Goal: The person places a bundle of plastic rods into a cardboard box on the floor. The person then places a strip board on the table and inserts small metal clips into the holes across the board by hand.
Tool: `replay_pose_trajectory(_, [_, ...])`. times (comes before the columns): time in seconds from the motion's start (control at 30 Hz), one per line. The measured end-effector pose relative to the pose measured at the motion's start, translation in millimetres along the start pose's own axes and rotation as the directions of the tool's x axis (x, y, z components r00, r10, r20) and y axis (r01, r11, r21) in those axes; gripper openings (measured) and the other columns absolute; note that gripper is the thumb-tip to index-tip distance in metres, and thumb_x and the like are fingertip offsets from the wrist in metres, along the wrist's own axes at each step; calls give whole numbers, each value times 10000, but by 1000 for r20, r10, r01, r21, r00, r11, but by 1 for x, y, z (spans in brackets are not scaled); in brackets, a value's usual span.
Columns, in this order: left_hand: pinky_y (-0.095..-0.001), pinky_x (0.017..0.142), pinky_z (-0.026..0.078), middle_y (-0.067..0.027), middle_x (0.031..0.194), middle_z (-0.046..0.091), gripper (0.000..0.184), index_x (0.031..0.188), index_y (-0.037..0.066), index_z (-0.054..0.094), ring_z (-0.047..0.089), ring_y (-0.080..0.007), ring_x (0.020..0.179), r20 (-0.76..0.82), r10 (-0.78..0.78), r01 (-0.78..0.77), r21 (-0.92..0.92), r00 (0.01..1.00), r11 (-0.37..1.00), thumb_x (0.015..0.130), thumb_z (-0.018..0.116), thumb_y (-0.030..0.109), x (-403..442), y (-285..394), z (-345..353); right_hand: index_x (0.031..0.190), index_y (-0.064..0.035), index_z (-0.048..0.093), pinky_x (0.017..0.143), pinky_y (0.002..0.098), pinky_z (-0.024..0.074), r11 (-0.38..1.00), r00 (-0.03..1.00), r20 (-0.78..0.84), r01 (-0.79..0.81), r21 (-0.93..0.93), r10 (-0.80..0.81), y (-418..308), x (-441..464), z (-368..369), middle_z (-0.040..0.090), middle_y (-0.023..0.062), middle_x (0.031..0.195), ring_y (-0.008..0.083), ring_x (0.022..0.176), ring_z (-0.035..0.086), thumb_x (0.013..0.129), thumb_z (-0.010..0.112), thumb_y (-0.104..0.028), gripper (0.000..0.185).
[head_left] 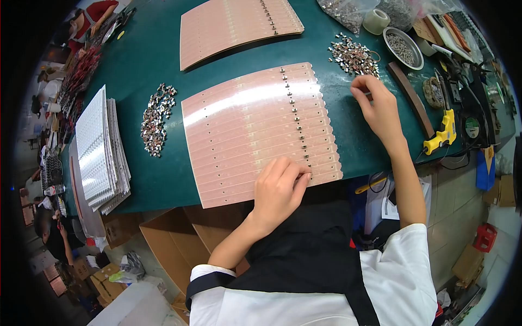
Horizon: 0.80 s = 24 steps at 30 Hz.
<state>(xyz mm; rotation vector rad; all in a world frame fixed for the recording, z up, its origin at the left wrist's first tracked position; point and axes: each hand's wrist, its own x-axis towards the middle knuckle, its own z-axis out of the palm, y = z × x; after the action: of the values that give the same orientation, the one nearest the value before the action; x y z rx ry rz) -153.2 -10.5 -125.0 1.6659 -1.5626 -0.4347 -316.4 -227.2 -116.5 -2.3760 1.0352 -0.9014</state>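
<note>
A pink slatted board (244,127) lies on the green table, with a column of small metal parts down its right half. At the lower end of that column rests my left hand (280,185), its thumb and index finger pinched together; what they hold is too small to name. My right hand (378,103) is over the table to the right of the board, thumb and index finger curled together, just below a pile of small metal parts (354,55). Anything between its fingertips cannot be made out.
Another pink board (234,27) lies behind. To the left are a metal-parts pile (157,119) and stacked white sheets (95,146). A metal bowl (402,49), a brown bar (411,100) and a yellow glue gun (441,133) lie right. Other people are at the far left.
</note>
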Motion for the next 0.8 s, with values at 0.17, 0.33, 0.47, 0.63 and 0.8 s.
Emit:
replay_pose_trajectory(0.17, [-344,626,465,-58,775,582,87,843,51,681,570,-228,701,-29,47,-46,22,998,999,779,733,24,2,2,-1,1067,-21,661,666,280,537,969,991,82,-121,213,105,-23,-35,-19,678,97,977,152,784,669,901,628,1,171])
replay_pose_trajectory(0.33, [-368,642,473,-65,797,595,118,853,58,670,592,-261,737,-39,145,-141,101,989,985,761,728,13,1,6,1,1050,32,675,668,250,529,773,928,284,-361,521,242,-57,-77,-26,679,96,953,131,785,653,891,628,46,167])
replay_pose_trajectory(0.47, [-372,642,477,-64,829,610,120,862,61,667,599,-266,750,8,126,-126,80,992,989,766,718,8,-1,2,0,914,1,679,675,329,528,933,980,186,-8,360,-64,-81,-99,-14,646,121,897,274,773,655,772,743,21,158])
replay_pose_trajectory(0.63, [-366,640,482,-73,846,616,124,896,53,677,605,-265,753,-10,133,-133,30,991,991,786,712,9,-4,-4,1,886,-34,655,687,364,485,957,973,179,95,274,-148,-90,-114,9,585,84,869,270,797,593,739,759,-3,183])
replay_pose_trajectory(0.8, [-346,677,507,-103,901,637,154,966,27,687,631,-261,794,-35,64,-68,-125,997,990,823,684,-31,-11,-6,-7,892,-27,650,684,373,471,958,966,150,175,226,-212,-88,-114,14,583,77,857,269,785,585,736,757,-6,191])
